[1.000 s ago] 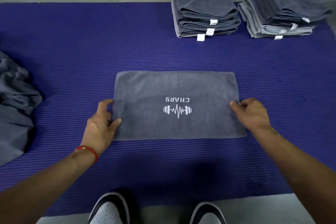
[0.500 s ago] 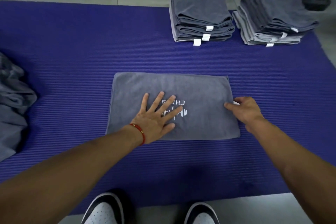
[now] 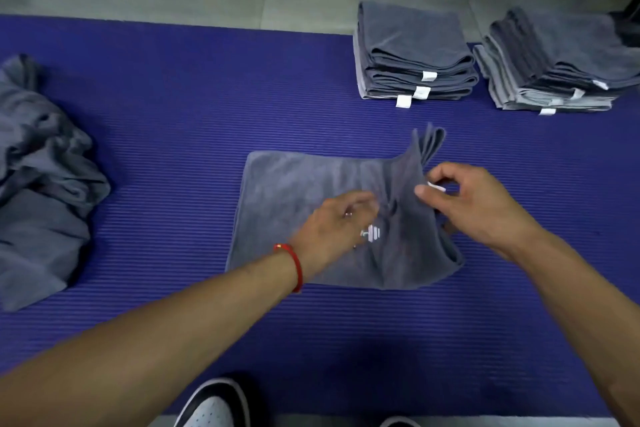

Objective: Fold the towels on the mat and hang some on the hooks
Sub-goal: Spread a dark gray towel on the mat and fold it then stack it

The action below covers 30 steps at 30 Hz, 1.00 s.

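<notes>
A: I'm looking down at a grey terry towel [image 3: 294, 204], a soft rectangle lying mid-way across the ribbed purple mat [image 3: 173, 107]. Its right end is lifted off the mat and bunched into pleats.

B: Who's got that end?

A: The right hand [image 3: 474, 204] does; thumb and fingers pinch the raised edge, a small white tag [image 3: 435, 186] poking out by the fingertips. The far corner sticks up in a floppy point.

B: And the left hand?

A: The left hand [image 3: 332, 229] lies on the cloth near the middle, fingers fairly straight and blurred, half covering a white dumbbell print [image 3: 372, 232]. A red thread bracelet [image 3: 292, 265] circles that wrist.

B: Other towels?

A: Two neat square stacks at the mat's far edge: the left stack [image 3: 412, 52] with white tags hanging off its front, the right stack [image 3: 554, 62] just beside it, its layers fanned out. A crumpled grey heap [image 3: 41, 184] slumps on the left side of the mat.
</notes>
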### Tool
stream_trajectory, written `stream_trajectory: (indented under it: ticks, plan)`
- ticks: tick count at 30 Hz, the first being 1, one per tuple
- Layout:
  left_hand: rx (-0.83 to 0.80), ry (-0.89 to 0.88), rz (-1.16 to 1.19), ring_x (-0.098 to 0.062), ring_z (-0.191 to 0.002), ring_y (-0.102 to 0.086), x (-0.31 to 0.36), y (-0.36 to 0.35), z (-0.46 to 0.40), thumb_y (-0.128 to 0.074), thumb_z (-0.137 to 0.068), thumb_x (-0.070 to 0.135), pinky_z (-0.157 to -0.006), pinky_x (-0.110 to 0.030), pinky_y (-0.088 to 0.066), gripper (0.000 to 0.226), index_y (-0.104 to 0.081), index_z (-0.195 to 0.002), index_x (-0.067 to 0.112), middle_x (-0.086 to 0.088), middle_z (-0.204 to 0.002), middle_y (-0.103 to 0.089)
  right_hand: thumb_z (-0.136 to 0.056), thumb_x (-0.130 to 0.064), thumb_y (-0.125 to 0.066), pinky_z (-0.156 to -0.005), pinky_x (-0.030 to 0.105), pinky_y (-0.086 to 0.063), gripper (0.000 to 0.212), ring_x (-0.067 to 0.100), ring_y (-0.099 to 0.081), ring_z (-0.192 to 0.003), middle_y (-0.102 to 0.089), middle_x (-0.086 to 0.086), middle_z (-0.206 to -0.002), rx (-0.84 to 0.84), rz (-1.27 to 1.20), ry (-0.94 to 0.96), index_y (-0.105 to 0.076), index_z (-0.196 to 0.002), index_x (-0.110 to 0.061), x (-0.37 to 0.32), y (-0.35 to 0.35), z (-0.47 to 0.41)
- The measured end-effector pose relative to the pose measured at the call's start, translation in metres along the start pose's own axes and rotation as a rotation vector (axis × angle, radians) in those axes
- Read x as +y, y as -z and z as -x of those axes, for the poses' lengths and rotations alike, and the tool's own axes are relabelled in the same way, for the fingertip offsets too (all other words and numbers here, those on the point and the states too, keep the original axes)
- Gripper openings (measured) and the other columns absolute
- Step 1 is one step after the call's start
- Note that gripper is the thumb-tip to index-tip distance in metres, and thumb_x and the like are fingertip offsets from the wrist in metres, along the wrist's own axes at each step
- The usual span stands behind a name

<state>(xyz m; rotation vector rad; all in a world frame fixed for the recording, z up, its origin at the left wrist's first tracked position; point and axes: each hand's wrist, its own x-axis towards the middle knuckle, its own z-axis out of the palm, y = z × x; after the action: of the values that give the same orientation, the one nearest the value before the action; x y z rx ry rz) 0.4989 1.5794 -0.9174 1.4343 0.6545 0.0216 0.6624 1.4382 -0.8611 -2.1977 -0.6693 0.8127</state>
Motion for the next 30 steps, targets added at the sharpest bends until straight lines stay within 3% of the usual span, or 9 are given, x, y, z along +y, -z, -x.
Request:
stream_trajectory:
  ticks: [2, 5, 8, 11, 15, 19, 24, 28, 30]
  plan:
    - [0.006, 0.126, 0.349, -0.029, -0.099, -0.071, 0.017, 0.000, 0.000, -0.060, -0.098, 0.041, -0.085, -0.043, -0.059, 0.038, -0.068, -0.122, 0.012, -0.016, -0.119, -0.071, -0.093, -0.029, -0.073, -0.061, 0.038, -0.062, 0.011, 0.022, -0.074, -0.071, -0.073, -0.001, -0.086, 0.019, 0.057, 0.093, -0.066, -0.089, -0.022, -0.026, -0.029, 0.003]
    - [0.091, 0.111, 0.477, -0.028, -0.089, -0.072, 0.021, 0.021, 0.002, -0.063, -0.097, 0.035, -0.082, -0.040, -0.057, 0.037, -0.068, -0.117, 0.004, -0.014, -0.104, -0.075, -0.093, -0.028, -0.073, -0.079, 0.027, -0.056, 0.012, 0.012, -0.070, -0.087, -0.068, -0.007, -0.099, -0.046, 0.211, 0.353, -0.070, -0.102, -0.021, -0.049, -0.070, 0.007]
    - [0.305, 0.055, 0.381, -0.039, -0.105, -0.070, 0.006, 0.059, 0.005, -0.060, -0.098, 0.015, -0.093, -0.050, -0.057, 0.023, -0.066, -0.117, 0.005, -0.018, -0.105, -0.075, -0.098, -0.027, -0.065, -0.092, 0.016, -0.050, 0.024, -0.001, -0.062, -0.105, -0.057, -0.018, -0.126, -0.227, 0.183, 0.473, -0.069, -0.122, -0.024, -0.050, -0.093, 0.016]
    - [0.416, -0.003, 0.073, -0.027, -0.100, -0.073, -0.010, 0.102, 0.009, -0.057, -0.098, 0.014, -0.090, -0.050, -0.059, 0.025, -0.066, -0.119, 0.022, -0.006, -0.106, -0.076, -0.103, -0.033, -0.054, -0.109, 0.018, -0.039, 0.034, -0.003, -0.046, -0.129, -0.043, -0.019, -0.146, -0.163, 0.306, 0.532, -0.059, -0.136, -0.029, -0.031, -0.103, 0.021]
    - [0.270, 0.074, -0.134, -0.009, -0.103, -0.069, -0.029, 0.143, 0.011, -0.058, -0.096, 0.007, -0.086, -0.033, -0.060, 0.061, -0.048, -0.136, 0.052, 0.013, -0.119, -0.070, -0.099, -0.063, -0.024, -0.126, 0.031, -0.011, 0.067, 0.007, 0.007, -0.156, -0.002, -0.012, -0.170, -0.405, 0.666, 0.436, -0.025, -0.160, -0.037, 0.008, -0.118, 0.023]
    - [0.221, 0.104, -0.135, -0.019, -0.101, -0.073, -0.031, 0.158, 0.000, -0.068, -0.093, 0.011, -0.091, -0.045, -0.059, 0.058, -0.051, -0.139, 0.042, -0.002, -0.116, -0.073, -0.082, -0.071, 0.001, -0.128, 0.038, 0.001, 0.085, 0.002, 0.033, -0.148, 0.023, -0.018, -0.166, -0.493, 0.748, 0.392, -0.004, -0.161, -0.040, 0.029, -0.125, 0.025]
    - [0.372, -0.060, -0.219, -0.013, -0.088, -0.074, -0.018, 0.156, -0.014, -0.065, -0.098, 0.021, -0.079, -0.036, -0.061, 0.029, -0.061, -0.125, 0.031, 0.003, -0.095, -0.078, -0.090, -0.067, 0.000, -0.125, 0.034, -0.002, 0.078, 0.007, 0.017, -0.155, 0.009, -0.013, -0.169, -0.430, 0.789, 0.438, -0.014, -0.161, -0.037, 0.025, -0.126, 0.024]
    - [0.483, 0.030, -0.436, -0.008, -0.082, -0.067, -0.031, 0.161, -0.022, -0.064, -0.095, 0.022, -0.066, -0.018, -0.050, 0.029, -0.060, -0.123, 0.030, 0.007, -0.089, -0.072, -0.103, -0.050, -0.019, -0.116, 0.042, -0.036, 0.061, 0.017, -0.033, -0.148, -0.028, -0.002, -0.165, -0.187, 0.823, 0.547, -0.038, -0.155, -0.026, 0.015, -0.126, 0.013]
    - [0.503, 0.051, -0.442, -0.007, -0.088, -0.067, -0.034, 0.164, -0.024, -0.064, -0.095, 0.026, -0.072, -0.018, -0.049, 0.027, -0.063, -0.122, 0.026, 0.005, -0.094, -0.072, -0.107, -0.045, -0.028, -0.121, 0.045, -0.028, 0.056, 0.020, -0.019, -0.155, -0.015, 0.002, -0.170, -0.120, 0.829, 0.559, -0.030, -0.159, -0.024, 0.009, -0.128, -0.006]
